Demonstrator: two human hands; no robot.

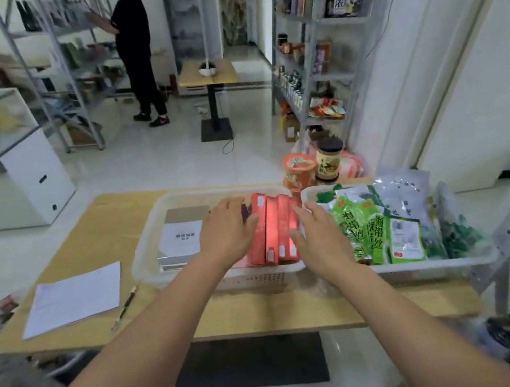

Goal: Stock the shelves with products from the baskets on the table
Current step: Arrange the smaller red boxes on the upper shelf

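Observation:
Several red boxes point(273, 227) stand side by side in a white basket point(152, 231) on the wooden table point(100, 226). My left hand point(227, 230) lies against the left side of the red boxes, fingers over their far end. My right hand point(318, 236) lies against their right side, fingers fairly straight. A grey box with a white label point(183, 235) lies in the same basket to the left. A second white basket point(435, 268) on the right holds green seaweed packets point(370, 228) and clear bags.
Paper sheets point(75, 297) and a pen point(124, 308) lie on the table's left. A cup of noodles point(298, 170) and a jar point(329, 159) stand behind the baskets. Metal shelves point(317, 47) rise at right, another rack point(70, 65) at back left where a person point(135, 51) stands.

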